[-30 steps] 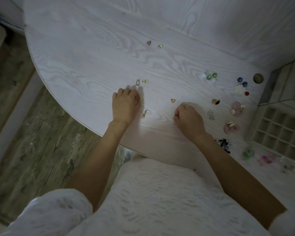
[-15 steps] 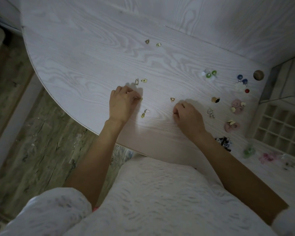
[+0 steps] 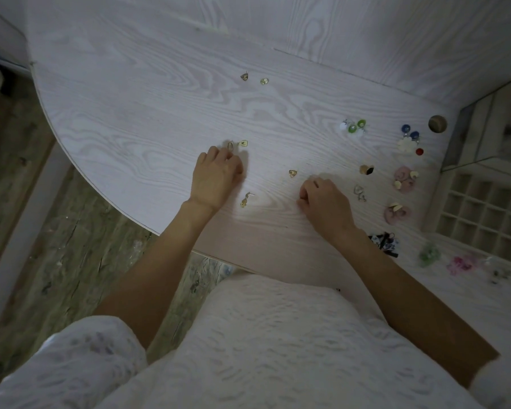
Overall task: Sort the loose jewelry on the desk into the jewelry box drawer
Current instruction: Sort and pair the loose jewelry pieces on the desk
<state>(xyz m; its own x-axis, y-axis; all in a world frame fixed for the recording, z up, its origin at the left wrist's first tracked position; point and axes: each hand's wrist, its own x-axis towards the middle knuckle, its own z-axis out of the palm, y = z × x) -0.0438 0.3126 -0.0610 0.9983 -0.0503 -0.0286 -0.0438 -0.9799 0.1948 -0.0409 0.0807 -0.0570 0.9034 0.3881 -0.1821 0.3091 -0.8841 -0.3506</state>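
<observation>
Small gold earrings lie loose on the pale wood desk (image 3: 148, 119): two at the back (image 3: 244, 76), two just beyond my left hand (image 3: 243, 143), one heart-shaped (image 3: 292, 173) between my hands, and a dangling one (image 3: 245, 199) near my left wrist. My left hand (image 3: 216, 177) rests on the desk with fingers curled tight over a small gold piece that is now hidden. My right hand (image 3: 325, 203) lies fisted on the desk, and nothing shows in it. The jewelry box drawer (image 3: 484, 214), a grid of small compartments, stands open at the right.
Coloured pieces lie right of my right hand: green and white studs (image 3: 353, 127), blue and red ones (image 3: 410, 137), pink flowers (image 3: 404, 178), a silver piece (image 3: 360, 192) and a black-patterned piece (image 3: 384, 243). The jewelry box (image 3: 496, 122) stands behind the drawer. The desk's curved edge runs at the left.
My left hand's fingers have curled further in over the small gold piece at its fingertips. My right hand has stayed fisted in about the same place.
</observation>
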